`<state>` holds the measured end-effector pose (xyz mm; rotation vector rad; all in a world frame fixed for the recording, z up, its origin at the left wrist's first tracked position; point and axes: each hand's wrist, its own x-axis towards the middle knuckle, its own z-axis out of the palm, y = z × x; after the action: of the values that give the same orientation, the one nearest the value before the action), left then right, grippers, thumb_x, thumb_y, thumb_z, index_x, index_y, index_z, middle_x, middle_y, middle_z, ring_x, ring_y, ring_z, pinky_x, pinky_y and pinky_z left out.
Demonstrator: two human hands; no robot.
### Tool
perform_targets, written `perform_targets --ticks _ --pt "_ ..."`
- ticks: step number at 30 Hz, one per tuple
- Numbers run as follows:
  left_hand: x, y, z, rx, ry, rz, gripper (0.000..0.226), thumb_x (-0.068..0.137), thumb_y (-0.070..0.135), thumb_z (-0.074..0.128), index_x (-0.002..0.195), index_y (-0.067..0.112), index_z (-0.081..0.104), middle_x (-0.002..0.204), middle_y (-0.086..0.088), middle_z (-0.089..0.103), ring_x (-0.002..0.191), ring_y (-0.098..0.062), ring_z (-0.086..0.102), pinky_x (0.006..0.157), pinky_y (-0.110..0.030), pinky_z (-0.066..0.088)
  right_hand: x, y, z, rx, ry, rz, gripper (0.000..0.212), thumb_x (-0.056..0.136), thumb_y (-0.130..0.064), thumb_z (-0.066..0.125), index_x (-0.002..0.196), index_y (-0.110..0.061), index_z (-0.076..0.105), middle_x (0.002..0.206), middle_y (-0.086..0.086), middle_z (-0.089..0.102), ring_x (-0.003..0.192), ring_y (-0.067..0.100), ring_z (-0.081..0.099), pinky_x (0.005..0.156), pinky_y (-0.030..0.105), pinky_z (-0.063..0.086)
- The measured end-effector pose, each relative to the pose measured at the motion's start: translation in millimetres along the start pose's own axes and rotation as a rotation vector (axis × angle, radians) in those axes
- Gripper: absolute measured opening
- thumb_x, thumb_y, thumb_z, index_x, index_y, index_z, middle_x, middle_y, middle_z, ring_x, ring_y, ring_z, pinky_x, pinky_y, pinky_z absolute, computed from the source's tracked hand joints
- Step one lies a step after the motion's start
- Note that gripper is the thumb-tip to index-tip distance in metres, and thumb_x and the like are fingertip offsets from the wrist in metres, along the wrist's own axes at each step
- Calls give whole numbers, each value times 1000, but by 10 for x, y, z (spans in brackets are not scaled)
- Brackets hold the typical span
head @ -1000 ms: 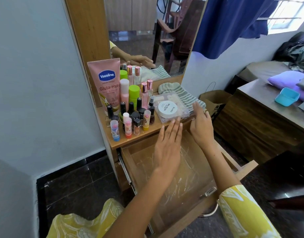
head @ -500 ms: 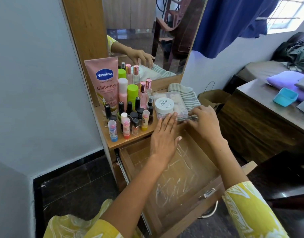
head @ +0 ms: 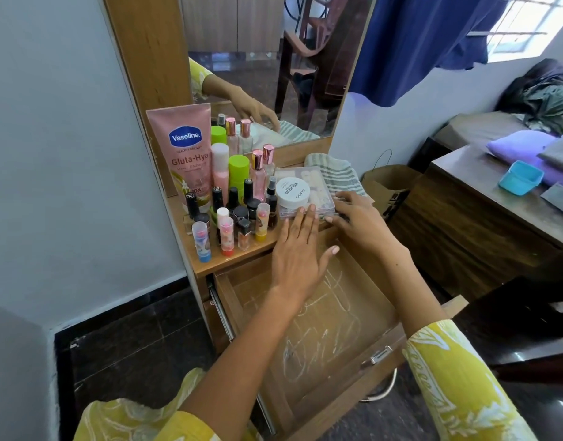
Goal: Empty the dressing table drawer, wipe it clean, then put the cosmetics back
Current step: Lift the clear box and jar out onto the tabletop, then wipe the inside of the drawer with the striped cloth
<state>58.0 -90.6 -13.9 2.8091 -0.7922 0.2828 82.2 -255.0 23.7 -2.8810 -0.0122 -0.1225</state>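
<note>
The pulled-out wooden drawer (head: 331, 329) holds nothing; pale scribble marks cover its bottom. Above it, on the dressing table top (head: 242, 259), stand a pink Vaseline tube (head: 186, 154), several bottles, nail polishes and lip balms (head: 229, 218). At the right end lies a clear plastic box (head: 318, 186) with a white round jar (head: 293, 192) on it. My left hand (head: 299, 253) reaches over the drawer, its straight fingertips touching the box's front edge. My right hand (head: 359, 221) grips the box's right front corner with curled fingers.
A striped cloth (head: 337, 173) lies behind the box against the mirror (head: 274, 74). A brown paper bag (head: 388, 186) stands on the floor at the right. Beyond it a dark wooden table (head: 484, 211) carries a blue tub (head: 520, 178) and a purple pillow.
Both hands have moved forward from above the drawer to the clear box. The right hand's fingers have curled onto its right corner; the left fingertips now touch its front.
</note>
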Motion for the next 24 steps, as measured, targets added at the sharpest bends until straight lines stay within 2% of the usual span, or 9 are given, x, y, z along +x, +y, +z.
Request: perform_targets --ticks 4,8,12,15,17,19,20,22,24 --pt "28 19 -3 -23 -11 -29 80 92 63 5 151 9 2 159 -5 -6 145 -18 -10 118 -38 -4 -17 -7 15 -34 92 -54 32 95 -29 53 114 -7 67 140 11 49 129 29 43 108 39 30" --pt "25 12 19 -29 -2 -27 76 93 62 8 151 13 -1 159 -4 -6 145 -17 -11 118 -38 -5 -74 29 -17 9 19 -124 38 96 -20 52 132 -10 55 148 8 41 142 29 27 116 38 19" --pt "32 18 12 -43 9 -38 79 91 65 6 151 15 0 159 -3 -4 145 -17 -11 118 -38 -6 -86 -24 -38 43 74 -133 37 96 -10 50 133 -11 54 143 5 48 138 22 37 115 33 22" --pt "29 26 -5 -101 30 -51 84 85 67 0 151 16 0 159 -3 -2 145 -17 -9 118 -37 -6 -125 -24 -36 -5 88 -104 32 97 -16 50 127 -12 59 137 5 54 133 21 44 114 35 28" --pt "15 22 -10 -132 34 -44 86 83 68 -1 151 17 -1 159 -3 -1 145 -17 -9 118 -37 -6 -159 -10 -67 -6 109 -87 28 95 -21 54 120 -13 64 129 4 62 123 23 53 105 36 39" --pt "7 18 -18 -150 35 -38 87 81 70 0 151 17 -1 159 -3 0 145 -17 -8 118 -38 -5 -157 -22 -105 6 114 -75 32 90 -27 61 119 -13 65 125 3 63 120 23 55 101 35 41" --pt "9 16 -24 -155 35 -35 88 81 71 1 151 17 -1 159 -3 0 146 -17 -8 118 -38 -4 -134 -37 -114 2 82 -72 41 88 -29 63 125 -12 60 130 5 60 126 25 49 106 36 36" --pt "15 16 -35 -161 34 -33 91 79 73 2 151 17 0 159 -3 1 146 -17 -7 118 -38 -3 -65 -80 -97 -2 -73 -47 61 91 -32 60 142 -7 39 149 11 38 142 28 26 116 37 19" --pt "16 19 -42 -179 32 -36 93 78 75 3 151 17 1 159 -3 2 146 -17 -6 118 -38 -3 -9 -108 -37 -9 -166 -30 62 97 -30 49 148 -6 24 157 13 18 147 25 12 120 34 9"
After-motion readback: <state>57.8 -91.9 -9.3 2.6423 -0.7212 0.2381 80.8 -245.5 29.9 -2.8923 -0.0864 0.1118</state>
